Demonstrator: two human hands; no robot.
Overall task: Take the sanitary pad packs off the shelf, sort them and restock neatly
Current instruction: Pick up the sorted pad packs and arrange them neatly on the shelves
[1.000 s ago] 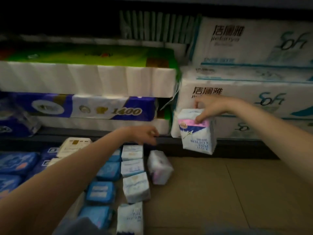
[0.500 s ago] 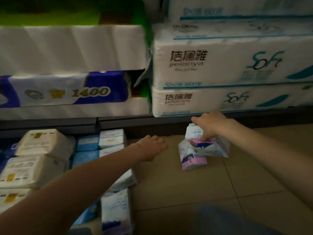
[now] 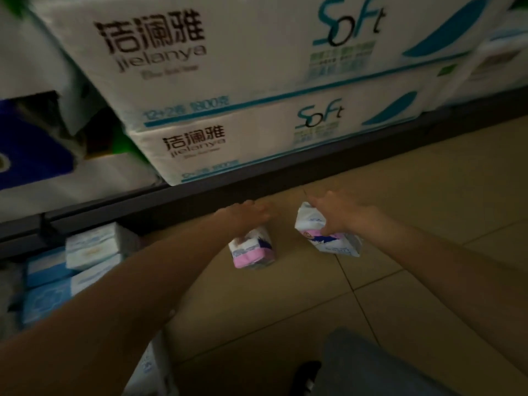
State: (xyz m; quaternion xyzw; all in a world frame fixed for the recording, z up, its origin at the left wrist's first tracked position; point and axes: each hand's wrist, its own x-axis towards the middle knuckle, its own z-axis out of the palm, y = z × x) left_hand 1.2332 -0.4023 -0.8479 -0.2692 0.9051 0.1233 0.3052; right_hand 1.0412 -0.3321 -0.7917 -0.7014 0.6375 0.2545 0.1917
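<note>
- Two big rectangular tissue bales (image 3: 257, 90) in smooth white plastic wrap, printed "jielanya" and "Soft" with teal stripes, fill the upper centre of the frame, one stacked on the other.
- The shelf ledge (image 3: 257, 181), a dark, flat strip, runs slanting across the middle under the bales.
- The floor (image 3: 400, 281) in the lower right is matte tan tile with thin grout lines.
- Boxy, soft-looking blue and white sanitary pad packs (image 3: 85, 261) sit packed together at the lower left, on the floor below the ledge.
- The left hand (image 3: 245, 217), centre frame, grips from above a squat, crinkly pink-and-white pack (image 3: 253, 250) low over the tile.
- The right hand (image 3: 340, 217), just right of centre, pinches a tilted, glossy white pack (image 3: 331, 241) with a pink band; the two packs are near each other but apart.
</note>
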